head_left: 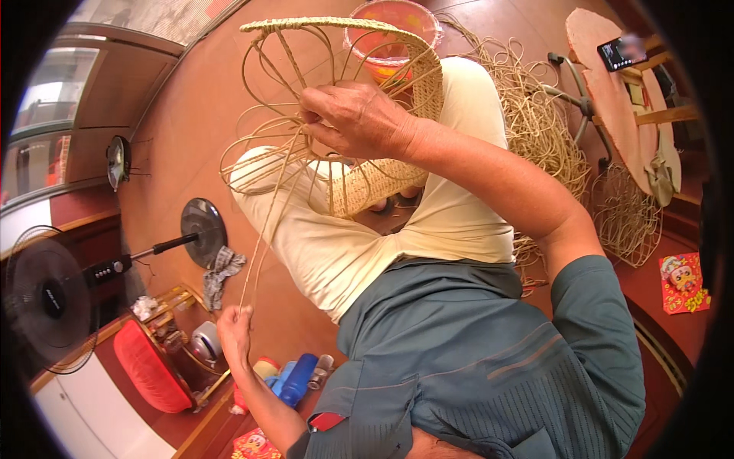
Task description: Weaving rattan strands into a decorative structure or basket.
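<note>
A partly woven straw basket (371, 187) with looped cord spokes rests over my lap between my pale-trousered knees. My right hand (352, 115) is closed on the cords at the basket's open, looped side, its fingertips partly hidden. My left hand (233, 333) is out to the lower left, pinching a long strand (264, 237) that runs up from the basket toward it. The woven band (427, 76) of the basket curves up behind my right hand.
A pink bucket (390, 27) stands behind the basket, beside tangled cord (535, 130). A pedestal fan (53, 298) and grey cloth (225, 268) are at left. A wooden board (619, 138) with a phone (619, 53) is at right. Blue bottles (298, 379) lie below left.
</note>
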Tool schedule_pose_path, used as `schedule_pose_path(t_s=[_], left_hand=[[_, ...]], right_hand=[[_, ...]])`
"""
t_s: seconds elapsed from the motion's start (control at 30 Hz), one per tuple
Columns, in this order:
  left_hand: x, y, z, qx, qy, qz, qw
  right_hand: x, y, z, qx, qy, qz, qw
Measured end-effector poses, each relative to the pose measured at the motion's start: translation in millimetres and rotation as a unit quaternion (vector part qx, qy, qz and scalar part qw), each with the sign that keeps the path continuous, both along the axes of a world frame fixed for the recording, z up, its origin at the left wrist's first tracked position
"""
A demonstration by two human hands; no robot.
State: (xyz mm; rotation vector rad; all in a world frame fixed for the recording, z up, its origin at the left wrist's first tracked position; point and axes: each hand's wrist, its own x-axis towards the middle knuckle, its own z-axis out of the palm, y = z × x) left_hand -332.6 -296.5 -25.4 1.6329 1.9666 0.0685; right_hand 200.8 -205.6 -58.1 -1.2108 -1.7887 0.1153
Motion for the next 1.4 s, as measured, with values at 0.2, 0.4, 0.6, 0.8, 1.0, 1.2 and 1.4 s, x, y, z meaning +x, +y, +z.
schedule_pose_path(t_s=[0.2, 0.4, 0.6, 0.8, 1.0, 1.2, 1.4], left_hand=[[-207.3, -63.1, 17.5, 0.021, 0.326, 0.083, 0.942], [-294.8, -84.4, 57.2, 0.03, 0.389, 0.22, 0.894], [-341.4, -17.6, 100.4, 0.038, 0.41, 0.076, 0.908], [112.5, 86.3, 44.6, 0.201, -0.101, -0.1, 0.969], [284.5, 61.5, 9.2, 0.159, -0.221, -0.164, 0.948], [305.4, 111.0, 56.5, 0.213, -0.27, -0.162, 0.925], [337.2, 171.3, 63.1, 0.471, -0.036, -0.374, 0.798]], right_hand=[[-4.5, 2.8, -1.3, -0.027, 0.023, 0.012, 0.999], [7.0, -4.6, 0.4, -0.05, 0.022, 0.002, 0.998], [-8.6, 2.6, 4.4, -0.058, 0.054, 0.015, 0.997], [-2.4, 4.2, -10.9, -0.032, 0.034, 0.005, 0.999], [-18.7, 3.9, -2.2, -0.061, 0.036, -0.036, 0.997], [-21.9, -3.2, 0.5, -0.015, 0.034, -0.098, 0.995], [-34.0, 1.1, -2.8, -0.031, 0.042, -0.108, 0.993]])
